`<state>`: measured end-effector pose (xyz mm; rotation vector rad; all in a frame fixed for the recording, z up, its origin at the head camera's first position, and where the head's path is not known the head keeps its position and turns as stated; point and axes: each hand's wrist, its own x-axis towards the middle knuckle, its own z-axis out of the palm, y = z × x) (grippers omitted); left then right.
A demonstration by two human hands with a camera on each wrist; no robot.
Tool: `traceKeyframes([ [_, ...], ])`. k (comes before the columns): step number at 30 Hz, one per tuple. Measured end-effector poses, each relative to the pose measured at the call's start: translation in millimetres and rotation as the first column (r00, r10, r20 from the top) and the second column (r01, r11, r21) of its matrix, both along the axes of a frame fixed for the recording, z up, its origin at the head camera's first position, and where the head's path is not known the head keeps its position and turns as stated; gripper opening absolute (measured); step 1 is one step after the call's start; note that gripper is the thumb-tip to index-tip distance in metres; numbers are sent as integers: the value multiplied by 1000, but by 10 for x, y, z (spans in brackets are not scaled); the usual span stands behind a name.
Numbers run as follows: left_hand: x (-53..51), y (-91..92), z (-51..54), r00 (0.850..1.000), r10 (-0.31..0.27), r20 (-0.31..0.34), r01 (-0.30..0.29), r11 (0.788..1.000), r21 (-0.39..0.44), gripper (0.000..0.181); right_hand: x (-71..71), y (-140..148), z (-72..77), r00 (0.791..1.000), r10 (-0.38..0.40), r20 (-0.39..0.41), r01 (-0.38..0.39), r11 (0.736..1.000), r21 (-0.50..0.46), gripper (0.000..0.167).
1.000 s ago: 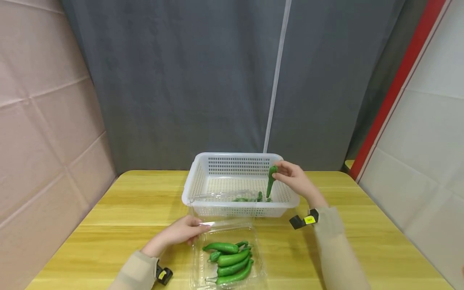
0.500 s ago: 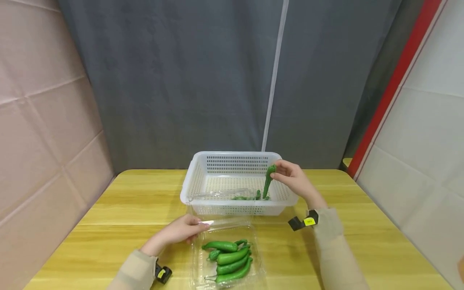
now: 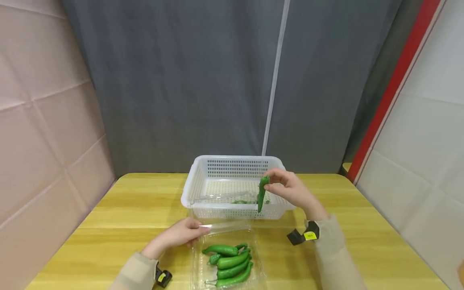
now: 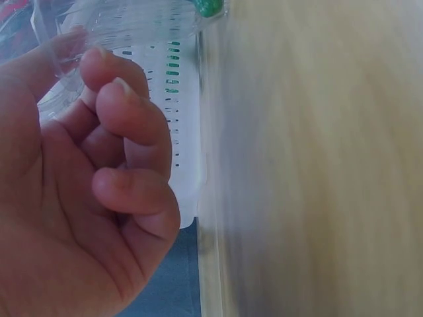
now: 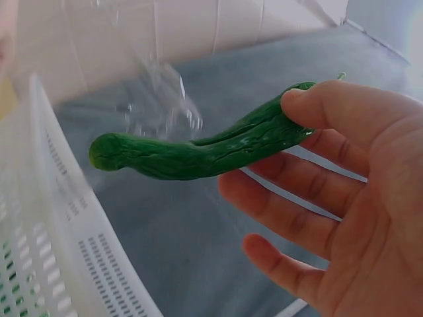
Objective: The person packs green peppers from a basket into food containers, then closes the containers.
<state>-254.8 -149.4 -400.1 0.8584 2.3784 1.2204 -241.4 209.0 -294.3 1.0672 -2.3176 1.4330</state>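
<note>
My right hand (image 3: pixel 291 190) pinches a wrinkled green chili pepper (image 3: pixel 262 194) by its stem end between thumb and fingers. The pepper hangs tip down over the front rim of a white slotted basket (image 3: pixel 193 185). In the right wrist view the pepper (image 5: pixel 192 158) is plain, its other fingers spread below it. My left hand (image 3: pixel 180 233) grips the edge of a clear plastic clamshell box (image 3: pixel 258 251) near its fold. Several green chili peppers (image 3: pixel 233 262) lie inside that box. Its raised clear lid leans toward the basket. In the left wrist view the pinched plastic is partly hidden by fingers.
Some green peppers (image 3: pixel 240 201) lie in the basket's front part, seen through the lid. The wooden table (image 3: pixel 145 201) ends at a grey curtain (image 3: pixel 181 80) behind the basket. Pale walls stand at both sides.
My right hand has carried the pepper leftward and toward me, from inside the basket to over its front rim. My left hand keeps its hold on the box.
</note>
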Motion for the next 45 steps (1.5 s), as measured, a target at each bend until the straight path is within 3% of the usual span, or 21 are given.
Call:
traceKeyframes([
  [6, 31, 9, -24, 1000, -2, 9, 2, 1000, 6, 42, 132, -108, 26, 994, 79, -77, -76, 997, 34, 20],
  [13, 29, 16, -15, 1000, -1, 12, 1, 1000, 5, 41, 183, -315, 20, 963, 219, -155, -195, 968, 155, 18],
  [22, 35, 34, 23, 999, 8, 31, -9, 999, 40, 40, 264, -416, 37, 962, 190, -194, -122, 941, 315, 13],
  [27, 33, 31, 22, 1000, 8, 29, -10, 999, 45, 39, 301, -468, 51, 951, 222, -216, -126, 915, 384, 12],
  [31, 30, 29, 28, 1000, 6, 30, -8, 999, 46, 39, 333, -579, 13, 954, 256, -155, -162, 878, 450, 11],
  [37, 30, 28, 27, 999, -7, 33, 5, 999, 53, 40, 350, -816, -122, 953, 299, -40, -226, 797, 560, 12],
  [45, 19, 18, 8, 1000, -7, 30, 6, 999, 32, 40, 376, -989, -271, 941, 338, 1, -250, 694, 675, 12],
])
